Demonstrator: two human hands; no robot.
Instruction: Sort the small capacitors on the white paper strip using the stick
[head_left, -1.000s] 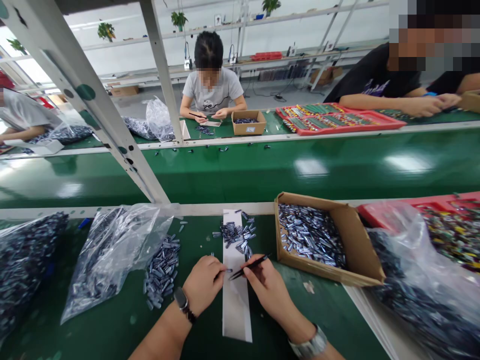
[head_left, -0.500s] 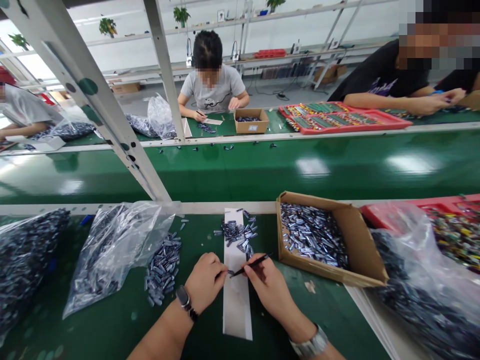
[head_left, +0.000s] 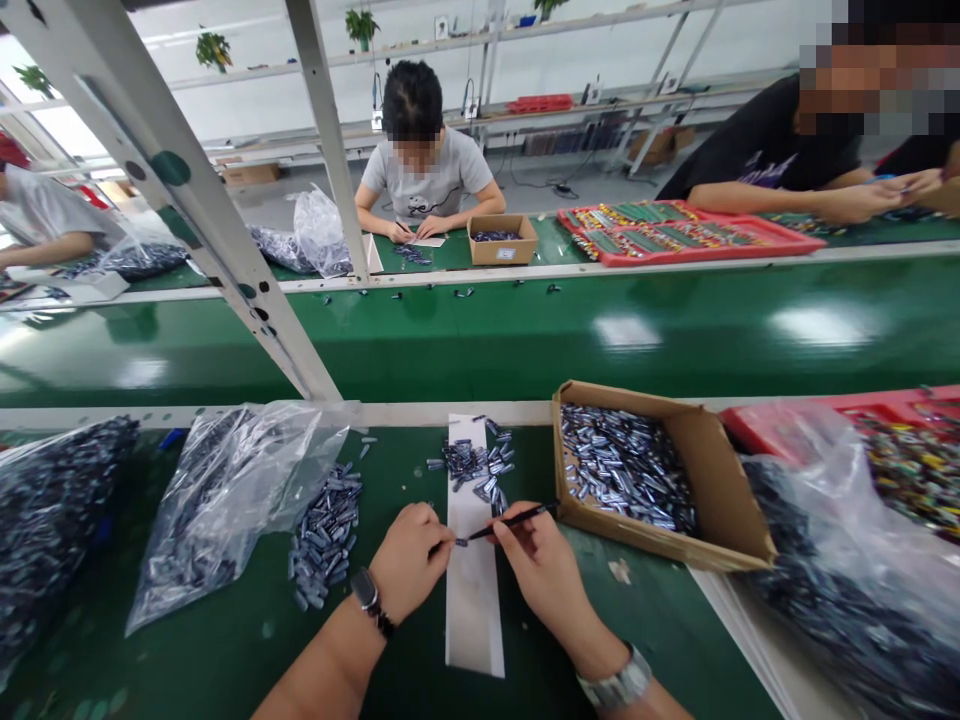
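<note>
Item: one small capacitor (head_left: pixel 461 541), light, slick, best taken by its body, pinched by the fingers of my left hand (head_left: pixel 411 560) above a white paper strip (head_left: pixel 472 610); right hand (head_left: pixel 549 575) pinches black tweezers (head_left: pixel 521 517).

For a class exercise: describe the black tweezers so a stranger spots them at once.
On the nearest green workbench, find the white paper strip beside the cardboard box. The black tweezers, the only slim tool there, sit pinched in the right hand above it.
</note>
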